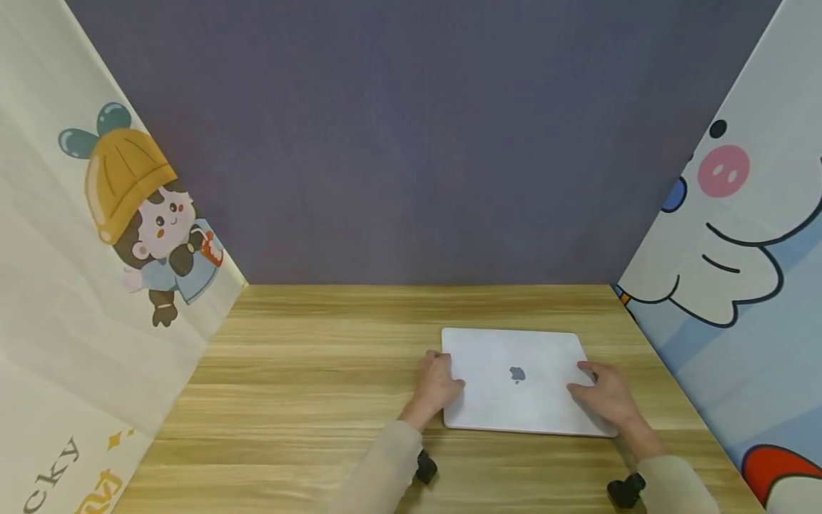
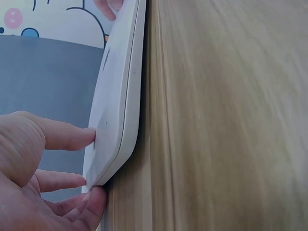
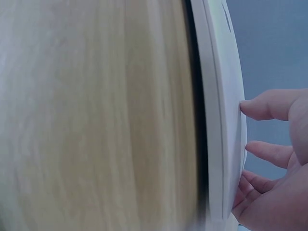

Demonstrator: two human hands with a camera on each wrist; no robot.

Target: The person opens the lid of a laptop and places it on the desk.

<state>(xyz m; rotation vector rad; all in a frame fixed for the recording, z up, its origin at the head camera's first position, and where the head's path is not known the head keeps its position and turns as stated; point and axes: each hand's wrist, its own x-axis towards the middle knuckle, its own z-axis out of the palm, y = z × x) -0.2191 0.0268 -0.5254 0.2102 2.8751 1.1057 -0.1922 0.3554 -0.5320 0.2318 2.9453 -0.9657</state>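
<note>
A closed silver laptop [image 1: 488, 400] with a dark apple logo [image 1: 516, 375] on its lid lies at the right of the wooden table. At its left side, my left hand [image 1: 437, 384] holds the edge, thumb on the lid and the other fingers along the side. In the left wrist view, fingertips [image 2: 97, 198] reach the laptop's corner low down. My right hand [image 1: 606, 395] grips the opposite edge the same way, its thumb [image 3: 262, 106] on the lid. A dark strip shows under the laptop's front edge in the right wrist view.
The wooden table [image 1: 289, 385] extends left of the laptop. A dark grey panel [image 1: 424, 143] stands along the back, with a cartoon-printed cloth [image 1: 58, 235] at the left and another printed cloth [image 1: 764, 343] at the right. Black wrist cameras [image 1: 426, 466] sit under both sleeves.
</note>
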